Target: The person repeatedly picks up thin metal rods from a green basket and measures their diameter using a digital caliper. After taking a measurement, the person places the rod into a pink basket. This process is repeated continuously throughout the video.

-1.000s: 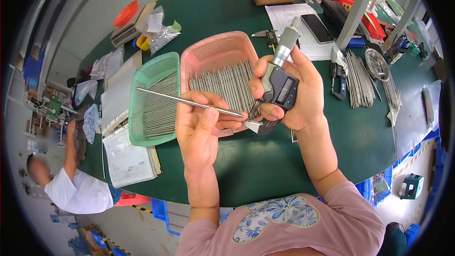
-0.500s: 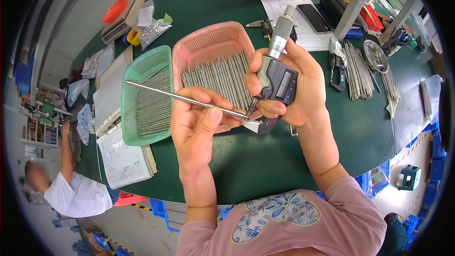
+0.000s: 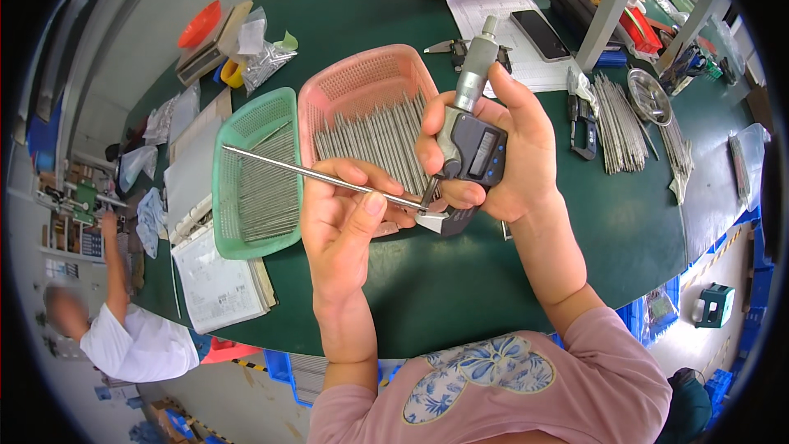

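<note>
Steel, slim and bright, ran slantwise across the middle of the frame: a long, thin, round metal rod (image 3: pixel 279 163), pinched between the thumb and fingers of the left hand (image 3: pixel 341 234). Its right end lay at the measuring gap of a grey-and-black digital micrometer with a silver barrel (image 3: pixel 472 144), though whether both faces touched it could not be told. The right hand (image 3: pixel 523 164) was wrapped round that tool, fingertips showing along its left side. Its barrel pointed up the frame, probably so that the display faced the wearer; the left hand gripped near the rod's measured end, likely for steadiness, leaving the far end jutting left.

Just beyond the hands, a pink perforated plastic basket (image 3: pixel 366 74) and a green perforated plastic basket (image 3: pixel 263 111) stood side by side, both holding similar rods laid roughly parallel, perhaps to keep them in order and within reach. Right of centre, a second dark micrometer (image 3: pixel 583 136) lay beside a loose bundle of grey metal rods (image 3: pixel 618 127). A black smartphone (image 3: pixel 539 34) rested on printed white sheets (image 3: pixel 497 8) towards the upper right.

Below the baskets, the dark green table (image 3: pixel 427 296) curved to its near edge, giving the wrists some room; the rod's left tip overhung the green basket, so leftward movement looked tighter.
</note>
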Demonstrator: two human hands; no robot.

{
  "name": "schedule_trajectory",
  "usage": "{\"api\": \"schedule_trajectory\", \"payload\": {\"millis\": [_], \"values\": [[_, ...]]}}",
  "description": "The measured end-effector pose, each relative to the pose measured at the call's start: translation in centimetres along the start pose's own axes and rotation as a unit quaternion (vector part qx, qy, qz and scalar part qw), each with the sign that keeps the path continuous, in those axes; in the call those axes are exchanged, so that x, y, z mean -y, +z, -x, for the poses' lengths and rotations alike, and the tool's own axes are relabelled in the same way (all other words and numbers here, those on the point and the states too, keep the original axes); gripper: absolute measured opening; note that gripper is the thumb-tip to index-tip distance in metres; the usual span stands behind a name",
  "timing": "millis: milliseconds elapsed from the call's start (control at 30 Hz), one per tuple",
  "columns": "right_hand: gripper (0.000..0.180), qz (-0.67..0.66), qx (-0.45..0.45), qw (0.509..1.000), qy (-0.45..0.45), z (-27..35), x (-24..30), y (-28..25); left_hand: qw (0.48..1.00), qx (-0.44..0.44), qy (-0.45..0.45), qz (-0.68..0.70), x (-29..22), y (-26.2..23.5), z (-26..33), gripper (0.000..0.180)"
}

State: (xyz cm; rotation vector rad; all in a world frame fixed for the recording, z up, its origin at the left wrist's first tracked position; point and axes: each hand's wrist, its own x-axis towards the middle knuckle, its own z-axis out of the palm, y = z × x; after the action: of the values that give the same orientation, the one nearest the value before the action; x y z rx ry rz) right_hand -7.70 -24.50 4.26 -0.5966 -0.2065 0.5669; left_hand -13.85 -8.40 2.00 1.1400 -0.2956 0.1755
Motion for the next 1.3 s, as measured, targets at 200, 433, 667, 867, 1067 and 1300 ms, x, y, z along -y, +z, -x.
{"api": "schedule_trajectory", "payload": {"millis": [200, 433, 667, 867, 1067, 1300], "values": [[0.064, -0.040, 0.031, 0.998, 0.026, -0.7, -0.6, 0.1, 1.000, -0.021, 0.001, 0.020, -0.3, -0.7, 0.0, 0.019], [0.048, 0.021, -0.073, 0.997, 0.004, -4.0, -5.5, 2.2, 0.996, -0.068, -0.048, -0.029, -1.6, -6.5, -0.5, 0.017], [0.042, 0.039, 0.028, 0.998, 0.042, -8.8, -11.7, 3.9, 0.983, -0.177, -0.030, 0.046, -1.7, -12.9, 1.4, 0.018], [0.043, 0.048, 0.020, 0.997, 0.050, -9.4, -12.1, 4.9, 0.970, -0.225, 0.020, 0.087, -2.6, -14.2, 1.5, 0.019], [0.039, 0.062, -0.026, 0.996, 0.054, -7.4, -10.9, 2.9, 0.924, -0.339, 0.109, 0.141, -2.5, -15.3, 1.5, 0.023], [0.039, 0.084, -0.078, 0.993, -0.026, -4.3, -7.0, 1.1, 0.989, -0.123, 0.039, 0.067, -2.2, -7.4, -0.1, 0.023]]}}
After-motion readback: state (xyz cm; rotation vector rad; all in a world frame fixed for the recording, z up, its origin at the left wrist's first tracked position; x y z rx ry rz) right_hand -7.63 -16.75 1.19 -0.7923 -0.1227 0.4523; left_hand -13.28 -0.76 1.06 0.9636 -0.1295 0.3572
